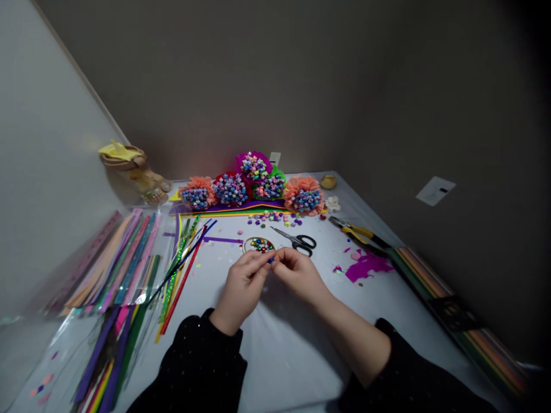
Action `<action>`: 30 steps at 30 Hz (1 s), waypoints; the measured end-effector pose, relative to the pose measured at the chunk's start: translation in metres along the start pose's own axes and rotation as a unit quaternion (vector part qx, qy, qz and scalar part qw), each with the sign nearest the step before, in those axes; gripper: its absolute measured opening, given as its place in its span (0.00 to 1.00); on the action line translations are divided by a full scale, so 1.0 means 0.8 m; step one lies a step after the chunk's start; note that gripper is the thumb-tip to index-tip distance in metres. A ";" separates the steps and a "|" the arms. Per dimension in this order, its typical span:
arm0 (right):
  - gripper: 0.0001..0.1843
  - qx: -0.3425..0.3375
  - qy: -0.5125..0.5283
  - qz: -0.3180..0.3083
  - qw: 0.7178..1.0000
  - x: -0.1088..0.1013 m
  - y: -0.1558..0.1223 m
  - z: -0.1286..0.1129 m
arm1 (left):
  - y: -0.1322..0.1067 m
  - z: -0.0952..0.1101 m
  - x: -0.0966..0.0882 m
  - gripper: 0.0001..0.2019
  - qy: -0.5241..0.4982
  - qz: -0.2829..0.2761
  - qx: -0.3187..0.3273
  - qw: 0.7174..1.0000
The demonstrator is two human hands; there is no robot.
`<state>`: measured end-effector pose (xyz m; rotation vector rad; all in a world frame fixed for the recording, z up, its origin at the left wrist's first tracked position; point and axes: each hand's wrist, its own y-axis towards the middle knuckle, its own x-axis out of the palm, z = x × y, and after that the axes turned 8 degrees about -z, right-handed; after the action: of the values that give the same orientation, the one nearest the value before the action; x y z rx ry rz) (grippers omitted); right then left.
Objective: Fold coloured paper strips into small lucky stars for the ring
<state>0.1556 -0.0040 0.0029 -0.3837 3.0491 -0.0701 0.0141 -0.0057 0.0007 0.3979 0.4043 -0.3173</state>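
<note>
Left hand [241, 287] and right hand [300, 277]: fingertip grip closed on small, compact blue piece [271, 260], near side of gold-rimmed round dish [244, 246]. Probably light, crushable; pinch edges gently.

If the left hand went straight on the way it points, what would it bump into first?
Probably the right hand: its fingers seem to meet those of the left hand at a small blue piece. Beyond, the scissors look roughly in line, though depth is hard to judge.
</note>
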 end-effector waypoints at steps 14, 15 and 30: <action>0.06 0.012 0.008 -0.024 1.000 -0.012 0.005 0.001 | -0.002 -0.005 0.000 0.13 0.042 0.003 -0.027 0.999; 0.06 0.013 0.016 -0.023 1.000 -0.012 0.004 0.002 | -0.002 -0.005 0.000 0.12 0.062 0.007 -0.009 0.998; 0.06 -0.081 -0.139 -0.009 0.987 -0.017 -0.003 -0.005 | 0.001 -0.002 -0.010 0.07 0.087 0.063 0.035 0.994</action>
<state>0.1690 -0.0029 0.0076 -0.3927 2.7836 0.2125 0.0072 -0.0028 0.0031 0.5188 0.5367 -0.1752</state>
